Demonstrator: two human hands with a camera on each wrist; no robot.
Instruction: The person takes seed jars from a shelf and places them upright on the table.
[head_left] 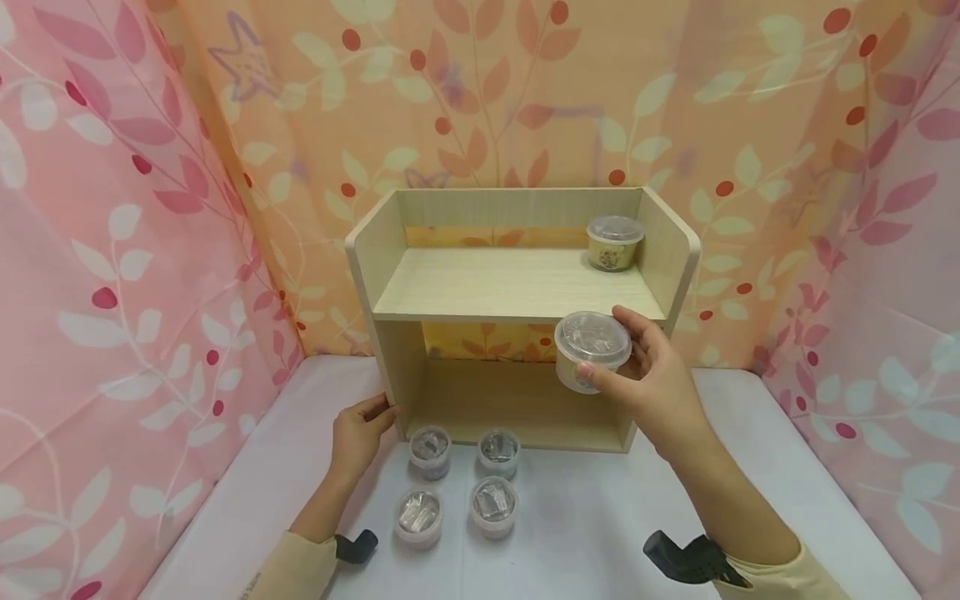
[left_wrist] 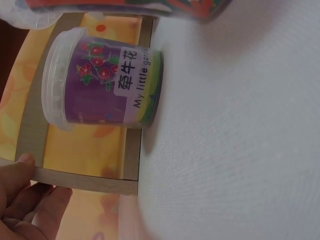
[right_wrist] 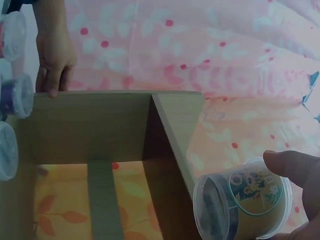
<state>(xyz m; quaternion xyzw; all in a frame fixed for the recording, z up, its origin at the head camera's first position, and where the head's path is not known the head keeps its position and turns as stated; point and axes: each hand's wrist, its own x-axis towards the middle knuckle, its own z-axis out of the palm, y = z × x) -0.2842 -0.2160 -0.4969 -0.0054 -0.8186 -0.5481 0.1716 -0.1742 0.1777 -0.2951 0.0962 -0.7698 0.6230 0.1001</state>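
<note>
My right hand [head_left: 660, 387] grips a clear-lidded plastic tub [head_left: 592, 354] between thumb and fingers, in front of the upper board of a small wooden shelf [head_left: 517, 287]. In the right wrist view that tub [right_wrist: 245, 200] shows a yellowish label with a printed picture, partly behind the thumb. My left hand [head_left: 358, 437] pinches the front edge of the shelf's left side panel, low down near the table; the left wrist view shows thumb and fingers on either side of it. Another lidded tub [head_left: 615, 243] stands upright on the upper board at its right end.
Several lidded tubs, one of them [head_left: 431, 452] nearest the left hand, stand in two rows on the white table [head_left: 585, 525] before the shelf. A purple-labelled tub [left_wrist: 107, 80] shows printed flowers. Floral curtains [head_left: 487, 100] enclose the back and both sides.
</note>
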